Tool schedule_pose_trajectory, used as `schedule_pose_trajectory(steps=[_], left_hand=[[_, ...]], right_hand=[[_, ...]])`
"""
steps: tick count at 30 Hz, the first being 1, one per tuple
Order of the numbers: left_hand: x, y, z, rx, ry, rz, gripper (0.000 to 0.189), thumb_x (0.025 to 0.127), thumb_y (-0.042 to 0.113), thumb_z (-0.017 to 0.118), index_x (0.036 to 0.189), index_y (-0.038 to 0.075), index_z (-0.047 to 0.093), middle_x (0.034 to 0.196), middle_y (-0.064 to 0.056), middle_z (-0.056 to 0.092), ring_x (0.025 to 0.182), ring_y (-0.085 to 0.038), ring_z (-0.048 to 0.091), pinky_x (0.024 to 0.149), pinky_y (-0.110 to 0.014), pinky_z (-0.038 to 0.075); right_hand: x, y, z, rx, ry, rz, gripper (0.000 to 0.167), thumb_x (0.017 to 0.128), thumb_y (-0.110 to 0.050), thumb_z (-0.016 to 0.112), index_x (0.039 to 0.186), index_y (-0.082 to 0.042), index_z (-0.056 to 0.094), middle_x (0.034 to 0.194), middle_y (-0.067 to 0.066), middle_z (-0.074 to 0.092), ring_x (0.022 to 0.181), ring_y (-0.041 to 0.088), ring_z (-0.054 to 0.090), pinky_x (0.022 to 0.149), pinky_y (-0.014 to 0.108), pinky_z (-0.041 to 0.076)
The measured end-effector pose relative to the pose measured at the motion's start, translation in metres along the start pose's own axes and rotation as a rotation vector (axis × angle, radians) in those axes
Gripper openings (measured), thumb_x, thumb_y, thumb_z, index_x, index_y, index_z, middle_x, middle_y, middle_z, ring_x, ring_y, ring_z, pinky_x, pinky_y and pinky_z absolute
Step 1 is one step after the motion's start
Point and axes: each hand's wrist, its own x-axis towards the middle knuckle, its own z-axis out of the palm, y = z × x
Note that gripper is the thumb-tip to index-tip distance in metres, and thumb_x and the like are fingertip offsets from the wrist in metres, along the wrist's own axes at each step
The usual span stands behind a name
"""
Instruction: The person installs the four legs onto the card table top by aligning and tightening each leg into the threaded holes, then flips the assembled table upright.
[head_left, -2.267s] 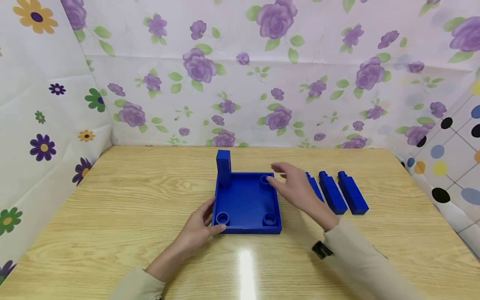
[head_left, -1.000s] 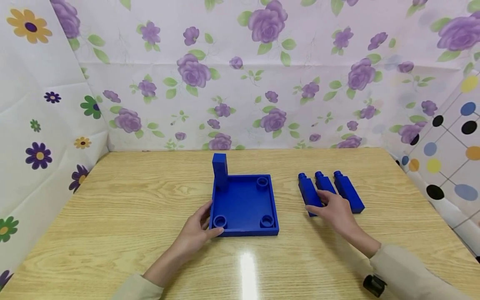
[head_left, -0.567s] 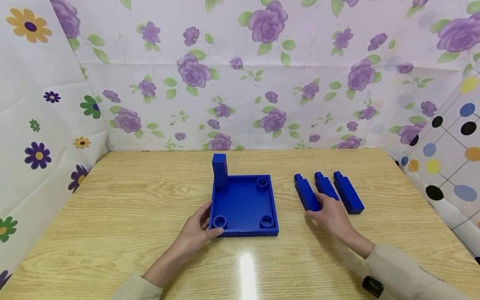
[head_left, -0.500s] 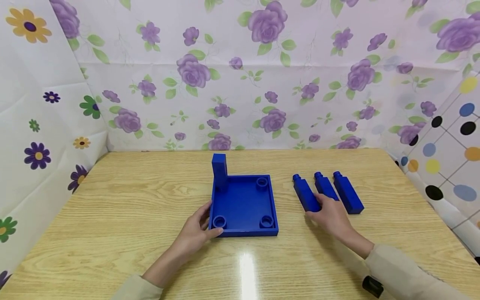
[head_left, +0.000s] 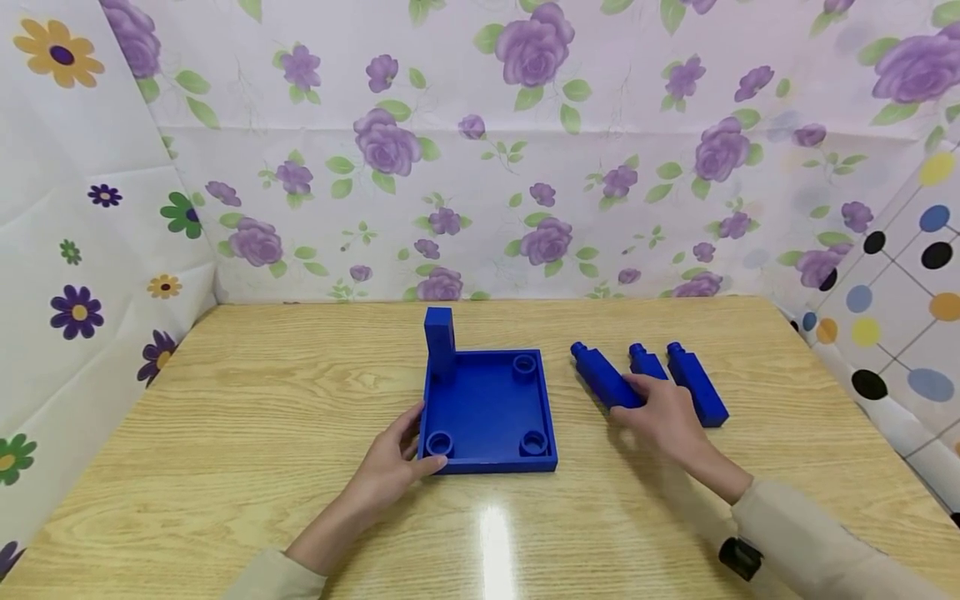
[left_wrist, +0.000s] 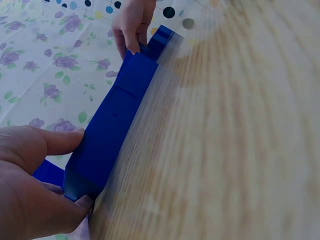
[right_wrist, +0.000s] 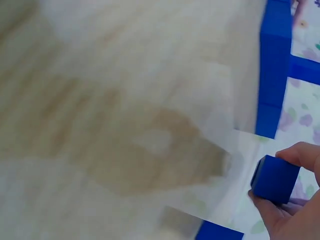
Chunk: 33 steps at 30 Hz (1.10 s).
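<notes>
A blue square tabletop with a raised rim lies underside up on the table, one blue leg standing upright in its far left corner. Round sockets show in the other three corners, among them the near right socket. My left hand grips the near left corner, thumb over the rim and fingers along the side. To the right, my right hand pinches a second blue leg between thumb and fingers near its square end. That leg slants, its round ridged peg pointing far left.
Two more blue legs lie side by side beyond my right hand: a partly covered leg and an outer leg. Flowered cloth hangs behind the wooden table, with patterned cloth at both sides.
My right hand has left the far right socket, gripped the nearest leg and shifted it away from the other two, swinging its peg end leftward. My left hand keeps hold of the tabletop's corner.
</notes>
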Motion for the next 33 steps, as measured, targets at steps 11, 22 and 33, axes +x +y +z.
schedule_pose_trajectory(steps=[11,22,33], left_hand=[[0.002,-0.001,0.0,-0.005,0.006,0.013,0.078,0.085,-0.008,0.068,0.15,-0.005,0.024,0.147,-0.029,0.033,0.137,-0.041,0.03,0.109,-0.045,0.033],[0.003,-0.002,-0.001,-0.011,0.009,0.015,0.078,0.085,-0.009,0.068,0.149,-0.006,0.024,0.148,-0.029,0.032,0.137,-0.041,0.03,0.107,-0.041,0.036],[0.003,-0.003,-0.002,-0.023,0.007,0.02,0.078,0.084,-0.011,0.068,0.149,-0.007,0.025,0.147,-0.03,0.033,0.136,-0.041,0.032,0.106,-0.039,0.037]], right_hand=[[0.013,-0.017,-0.03,0.288,0.019,0.023,0.055,0.087,-0.024,0.074,0.134,-0.001,0.055,0.126,0.021,0.06,0.106,0.033,0.06,0.075,0.027,0.055],[0.028,-0.034,-0.042,0.661,0.128,0.064,0.056,0.086,-0.023,0.076,0.13,0.002,0.052,0.1,-0.005,0.063,0.093,0.009,0.059,0.078,0.016,0.053],[0.051,-0.042,-0.027,0.888,0.108,-0.03,0.047,0.086,-0.02,0.075,0.128,-0.003,0.06,0.109,-0.003,0.069,0.104,0.012,0.062,0.089,0.016,0.049]])
